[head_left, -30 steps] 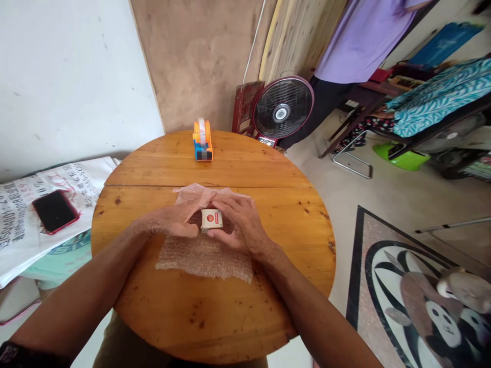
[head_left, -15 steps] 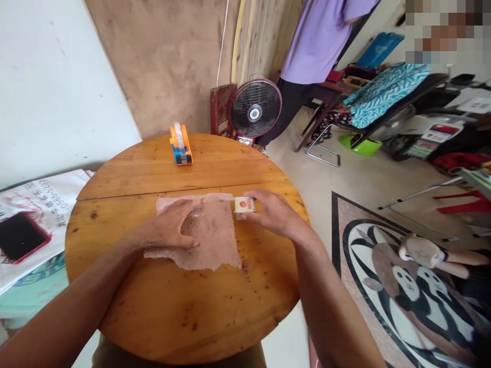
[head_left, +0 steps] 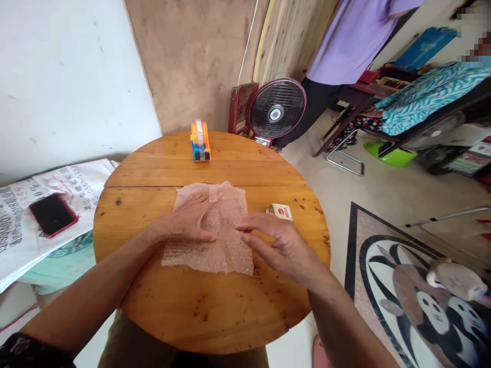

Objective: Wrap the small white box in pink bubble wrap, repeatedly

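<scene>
A sheet of clear bubble wrap [head_left: 230, 255] lies on the round wooden table [head_left: 184, 317], with a strip of tape near its top edge. My left hand [head_left: 187, 217] rests on its left part, thumb and fingers spread. Over the sheet's right edge is my right hand [head_left: 280, 243], fingers and thumb apart with nothing visible between them. A small white box [head_left: 283, 211] with a red-orange print stands on the table just beyond my right hand.
An orange and blue tape dispenser [head_left: 200, 143] stands at the table's far side. Behind it is a fan [head_left: 276, 113] by a wooden chair. A phone [head_left: 53, 214] lies on a white sack at left. A person in a purple shirt [head_left: 349, 41] stands beyond the fan.
My right hand has let go of the small box, which now stands on the table, and has moved left to the bubble wrap. My left hand stays on the sheet. The view has shifted left.
</scene>
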`<state>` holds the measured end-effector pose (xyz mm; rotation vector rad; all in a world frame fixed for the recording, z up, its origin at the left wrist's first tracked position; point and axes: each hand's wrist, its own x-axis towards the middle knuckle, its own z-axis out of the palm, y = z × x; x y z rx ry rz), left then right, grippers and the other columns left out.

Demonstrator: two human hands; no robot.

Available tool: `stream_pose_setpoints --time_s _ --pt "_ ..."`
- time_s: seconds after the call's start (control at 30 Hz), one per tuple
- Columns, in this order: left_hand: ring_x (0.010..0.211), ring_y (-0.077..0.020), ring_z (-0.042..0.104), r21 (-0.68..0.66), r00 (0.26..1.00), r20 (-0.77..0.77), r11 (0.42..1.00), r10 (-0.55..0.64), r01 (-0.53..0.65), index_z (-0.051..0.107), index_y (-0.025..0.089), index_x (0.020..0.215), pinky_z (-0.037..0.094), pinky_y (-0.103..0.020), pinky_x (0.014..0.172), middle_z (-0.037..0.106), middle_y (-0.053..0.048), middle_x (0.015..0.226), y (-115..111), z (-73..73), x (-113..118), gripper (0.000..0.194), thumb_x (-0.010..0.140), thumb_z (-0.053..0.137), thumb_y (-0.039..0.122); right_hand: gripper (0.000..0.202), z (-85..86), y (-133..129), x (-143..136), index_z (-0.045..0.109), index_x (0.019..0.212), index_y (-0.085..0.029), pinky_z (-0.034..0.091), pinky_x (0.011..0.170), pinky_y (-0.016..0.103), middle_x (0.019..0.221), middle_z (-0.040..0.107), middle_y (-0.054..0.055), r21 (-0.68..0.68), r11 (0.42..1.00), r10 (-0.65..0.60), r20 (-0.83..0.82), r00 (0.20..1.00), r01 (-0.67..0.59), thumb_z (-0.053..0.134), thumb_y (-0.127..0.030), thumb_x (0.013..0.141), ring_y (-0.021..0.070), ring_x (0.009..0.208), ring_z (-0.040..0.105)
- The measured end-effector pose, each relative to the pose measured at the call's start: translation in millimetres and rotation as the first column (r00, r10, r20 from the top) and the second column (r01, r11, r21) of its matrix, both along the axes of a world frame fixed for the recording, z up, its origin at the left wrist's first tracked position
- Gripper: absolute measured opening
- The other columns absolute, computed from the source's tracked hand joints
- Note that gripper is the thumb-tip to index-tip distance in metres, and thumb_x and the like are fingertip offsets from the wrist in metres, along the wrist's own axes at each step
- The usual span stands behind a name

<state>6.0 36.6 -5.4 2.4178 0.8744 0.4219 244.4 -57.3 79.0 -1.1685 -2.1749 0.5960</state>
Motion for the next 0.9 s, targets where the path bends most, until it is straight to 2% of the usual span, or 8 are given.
stream_pose_setpoints --time_s 0.13,0.23,0.3,0.43,0.53,0.7,0.8,0.9 --pt "0.149 -0.0422 0.017 -0.025 1.0 -0.016 0.999 0.027 -0.027 0.019 0.01 0.156 0.017 -0.055 0.121 0.02 -0.023 0.162 0 -3.2 -1 0.111 0.073 0.07 0.064 0.015 -13.8 11 -34 0.07 0.099 -0.023 0.051 0.083 0.03 0.094 0.074 0.003 -0.045 0.994 0.103 0.016 0.995 -0.102 0.056 -0.021 0.094 0.0175 0.092 0.067" --pt "0.148 -0.0438 0.019 -0.041 1.0 0.016 0.999 0.014 -0.014 0.021 0.012 0.155 0.019 -0.057 0.12 0.024 -0.022 0.161 2 -2.4 -1 0.11 0.07 0.074 0.058 0.019 -30.8 38 -43 0.07 0.088 -0.02 0.049 0.088 0.033 0.097 0.072 0.004 -0.014 0.992 0.125 0.149 0.981 -0.124 0.055 -0.008 0.086 0.0197 0.099 0.064" --pt "0.148 -0.0441 0.021 -0.025 0.999 0.036 1.0 -0.004 0.005 0.02 0.015 0.155 0.02 -0.057 0.12 0.026 -0.019 0.161 2 0.6 -1 0.11 0.069 0.076 0.053 0.024 -42.4 58 -42 0.069 0.085 -0.019 0.048 0.094 0.035 0.105 0.071 0.007 0.016 0.995 0.092 0.242 0.966 -0.099 0.051 -0.004 0.081 0.0212 0.105 0.062" --pt "0.149 -0.0418 0.018 -0.032 1.0 0.005 0.999 0.004 -0.004 0.013 0.008 0.156 0.02 -0.051 0.122 0.02 -0.021 0.162 -2 9.3 -1 0.115 0.069 0.076 0.051 0.038 -64.7 86 -32 0.064 0.116 -0.015 0.04 0.107 0.042 0.133 0.061 0.014 0.113 0.992 -0.086 0.345 0.935 0.049 0.053 -0.009 0.08 0.0268 0.125 0.051" --pt "0.149 -0.0415 0.02 -0.063 0.998 -0.047 0.997 0.04 -0.043 0.016 0.005 0.155 0.021 -0.049 0.122 0.023 -0.021 0.162 -5 13.4 0 0.113 0.069 0.075 0.049 0.04 -76.4 89 -27 0.06 0.127 -0.012 0.04 0.103 0.047 0.139 0.057 0.017 0.155 0.977 -0.201 0.42 0.885 0.149 0.053 -0.022 0.088 0.0316 0.126 0.05" --pt "0.149 -0.0413 0.02 -0.078 0.999 -0.037 0.996 0.038 -0.041 0.021 0.01 0.154 0.018 -0.053 0.122 0.023 -0.021 0.162 -4 8.4 -2 0.111 0.066 0.076 0.05 0.042 -81.6 83 -27 0.057 0.132 -0.015 0.039 0.1 0.046 0.142 0.056 0.015 0.2 0.967 -0.232 0.459 0.857 0.155 0.049 -0.027 0.093 0.0312 0.126 0.05" --pt "0.148 -0.0385 0.025 -0.089 0.999 0.054 0.996 0.003 0.002 0.028 0.013 0.152 0.019 -0.05 0.123 0.03 -0.017 0.161 -2 8.8 -5 0.096 0.074 0.07 0.05 0.043 -82.3 82 -28 0.055 0.134 -0.014 0.037 0.1 0.044 0.143 0.055 0.014 0.225 0.964 -0.237 0.488 0.84 0.141 0.049 -0.028 0.094 0.0302 0.128 0.049" --pt "0.144 -0.0329 0.036 -0.211 0.972 0.227 0.977 0.062 -0.013 0.035 0.017 0.15 0.031 -0.048 0.119 0.038 -0.01 0.158 -3 28.3 -4 0.069 0.09 0.05 0.048 0.042 -84.6 82 -29 0.055 0.134 -0.013 0.037 0.098 0.042 0.144 0.055 0.013 0.255 0.957 -0.257 0.514 0.819 0.14 0.047 -0.028 0.096 0.0305 0.126 0.05"
